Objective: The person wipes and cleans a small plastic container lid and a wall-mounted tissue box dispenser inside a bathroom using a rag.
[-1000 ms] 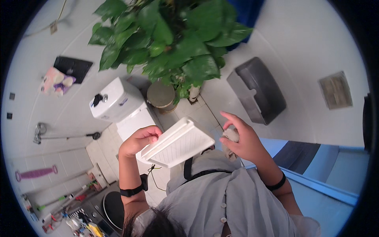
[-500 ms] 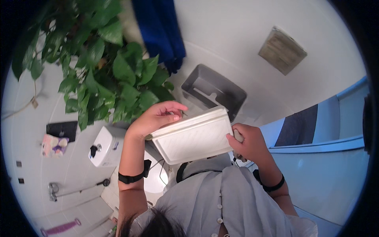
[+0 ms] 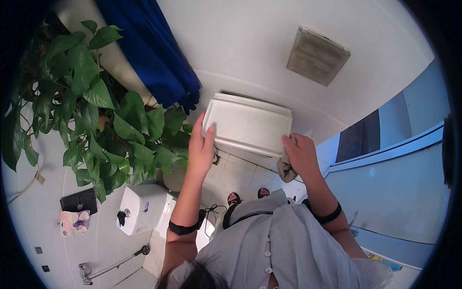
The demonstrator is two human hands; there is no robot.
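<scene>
A white rectangular lid [image 3: 248,124] with a stepped rim is held level in both hands, close to the white wall. My left hand [image 3: 201,149] grips its left edge, thumb on the upper face and fingers around the side. At its lower right corner, my right hand [image 3: 300,153] pinches the edge and also keeps hold of a crumpled grey-brown cloth [image 3: 285,168], which hangs below the fingers. The grey open box seen earlier by the wall is now hidden behind the lid. Whether the lid touches that box, I cannot tell.
A leafy green plant [image 3: 110,115] hangs left, close to my left hand, beside a blue curtain [image 3: 154,53]. A square vent [image 3: 318,55] sits on the wall. Lower left are a white toilet tank [image 3: 139,209] and a hand shower [image 3: 115,265]. My sandalled feet stand on the tiled floor [image 3: 231,176].
The lid has moved up and away from my body, over where the grey box showed, and turned level. My left hand now grips its left edge instead of hovering behind it. The view has shifted.
</scene>
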